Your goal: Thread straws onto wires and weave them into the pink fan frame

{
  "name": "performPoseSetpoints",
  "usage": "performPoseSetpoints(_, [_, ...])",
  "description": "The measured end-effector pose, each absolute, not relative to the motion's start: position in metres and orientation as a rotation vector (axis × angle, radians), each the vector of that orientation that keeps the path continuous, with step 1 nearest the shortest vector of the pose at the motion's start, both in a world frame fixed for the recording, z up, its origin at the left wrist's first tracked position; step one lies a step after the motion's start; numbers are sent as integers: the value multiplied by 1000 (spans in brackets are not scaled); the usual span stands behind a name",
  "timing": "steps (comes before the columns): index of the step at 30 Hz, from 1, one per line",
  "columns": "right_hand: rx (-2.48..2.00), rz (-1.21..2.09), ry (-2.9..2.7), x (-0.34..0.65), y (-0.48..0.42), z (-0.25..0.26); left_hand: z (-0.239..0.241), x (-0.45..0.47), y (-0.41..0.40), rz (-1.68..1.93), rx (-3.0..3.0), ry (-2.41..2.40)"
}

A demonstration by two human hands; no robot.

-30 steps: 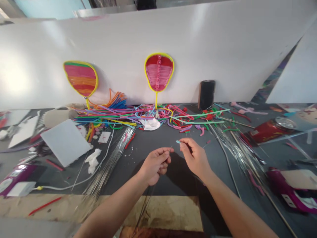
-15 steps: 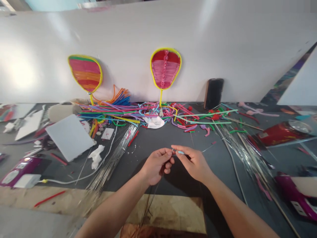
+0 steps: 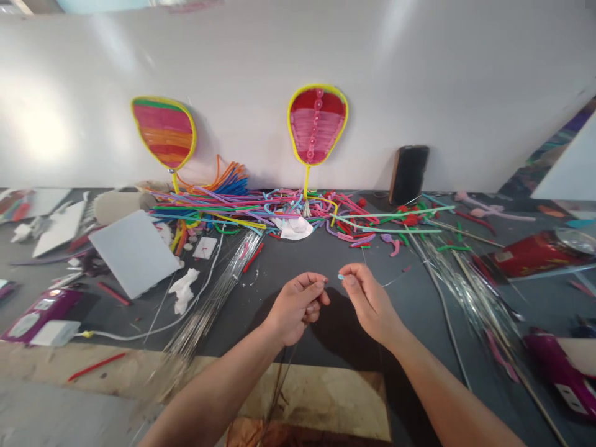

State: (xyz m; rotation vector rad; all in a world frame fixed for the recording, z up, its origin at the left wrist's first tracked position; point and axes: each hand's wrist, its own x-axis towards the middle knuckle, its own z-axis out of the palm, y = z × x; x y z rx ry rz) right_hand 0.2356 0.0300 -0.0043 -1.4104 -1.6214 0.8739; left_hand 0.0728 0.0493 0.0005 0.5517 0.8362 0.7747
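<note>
Pale blue, a small piece [image 3: 341, 277] is pinched between thumb and index finger of the right hand [image 3: 375, 304] in the head view. It is located above the middle of the tabletop [image 3: 279, 257], near the left hand's fingertips but apart from them. The left hand [image 3: 298, 307] is closed, thumb against index finger, on thin wires [image 3: 282, 379] trailing below toward the near edge. Along the far edge: coloured stems [image 3: 228, 208], two yellow-rimmed fans [image 3: 318, 124], upright, and a phone [image 3: 408, 175], upright. Toward the right edge: a red can [image 3: 531, 254], lying on its side.
</note>
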Motion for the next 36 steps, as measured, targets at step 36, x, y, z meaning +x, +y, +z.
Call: performPoseSetpoints(36, [-1377, 534, -1777, 228, 32, -10, 3, 76, 44, 792, 527, 844])
